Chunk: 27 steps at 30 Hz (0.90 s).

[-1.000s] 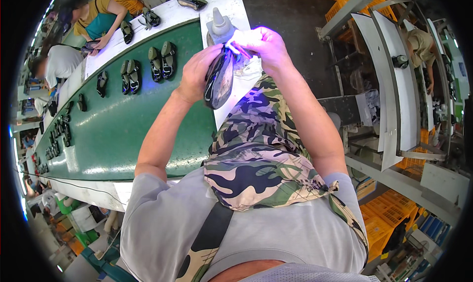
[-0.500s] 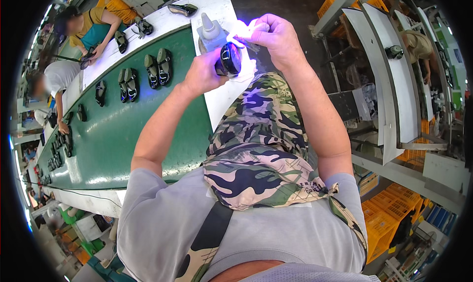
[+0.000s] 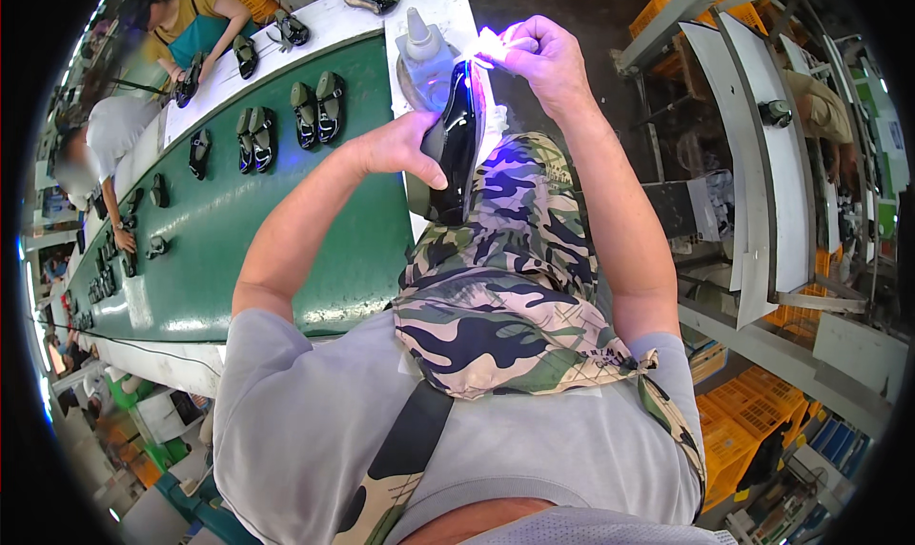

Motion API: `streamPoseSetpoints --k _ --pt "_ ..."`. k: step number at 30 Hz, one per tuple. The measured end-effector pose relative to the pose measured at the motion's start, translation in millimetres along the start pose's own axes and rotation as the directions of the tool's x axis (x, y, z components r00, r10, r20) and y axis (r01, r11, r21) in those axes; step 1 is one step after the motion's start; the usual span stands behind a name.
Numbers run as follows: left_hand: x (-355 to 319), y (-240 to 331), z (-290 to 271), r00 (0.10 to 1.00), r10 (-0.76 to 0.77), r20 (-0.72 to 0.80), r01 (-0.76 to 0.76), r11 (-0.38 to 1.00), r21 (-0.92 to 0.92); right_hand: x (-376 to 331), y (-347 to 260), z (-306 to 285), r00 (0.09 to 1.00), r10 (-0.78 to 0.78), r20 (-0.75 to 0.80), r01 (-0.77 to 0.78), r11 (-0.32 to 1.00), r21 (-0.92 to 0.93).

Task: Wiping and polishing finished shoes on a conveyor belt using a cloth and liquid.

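Far to my left, two co-workers (image 3: pixel 114 135) bend over the long green conveyor belt (image 3: pixel 238 250), where pairs of dark shoes (image 3: pixel 317 109) ride in a spaced row toward the far end. Nearer the middle, my left hand (image 3: pixel 396 150) is wrapped around the glossy black shoe (image 3: pixel 456 140), thumb across its side and fingers behind, holding it upright on its heel end above my camouflage-trousered lap (image 3: pixel 515 259), just off the belt's white edge (image 3: pixel 429 11). A pale squeeze bottle (image 3: pixel 422 50) with a pointed nozzle stands on that white edge, just behind the shoe. At the shoe's upper tip a bright violet-white glow (image 3: pixel 488 45) flares; the glare washes out whatever gives it off. My right hand (image 3: pixel 543 59) is closed in a pinch right at that glow, fingertips drawn together, though what they grasp I cannot tell. To the right, metal racking (image 3: pixel 753 164) and orange crates (image 3: pixel 753 421) line the aisle.
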State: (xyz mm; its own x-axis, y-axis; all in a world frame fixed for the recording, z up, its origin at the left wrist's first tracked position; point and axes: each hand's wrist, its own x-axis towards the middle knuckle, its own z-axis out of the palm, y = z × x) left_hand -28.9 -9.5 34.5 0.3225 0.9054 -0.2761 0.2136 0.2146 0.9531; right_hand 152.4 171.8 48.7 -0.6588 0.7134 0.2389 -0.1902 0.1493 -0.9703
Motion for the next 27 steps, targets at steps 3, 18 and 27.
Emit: streamPoseSetpoints --k 3,18,27 --pt "-1 7 6 1.000 -0.001 0.014 0.002 0.997 -0.072 -7 4 1 1.000 0.001 -0.019 0.000 0.999 0.041" --pt "24 -16 13 0.997 -0.080 0.018 0.078 0.862 -0.501 -48 14 -7 0.995 0.066 0.076 -0.074 0.992 0.107" --pt "50 -23 10 0.992 -0.022 -0.127 -0.072 0.721 -0.689 -77 8 -14 0.987 0.135 0.090 -0.148 0.975 0.163"
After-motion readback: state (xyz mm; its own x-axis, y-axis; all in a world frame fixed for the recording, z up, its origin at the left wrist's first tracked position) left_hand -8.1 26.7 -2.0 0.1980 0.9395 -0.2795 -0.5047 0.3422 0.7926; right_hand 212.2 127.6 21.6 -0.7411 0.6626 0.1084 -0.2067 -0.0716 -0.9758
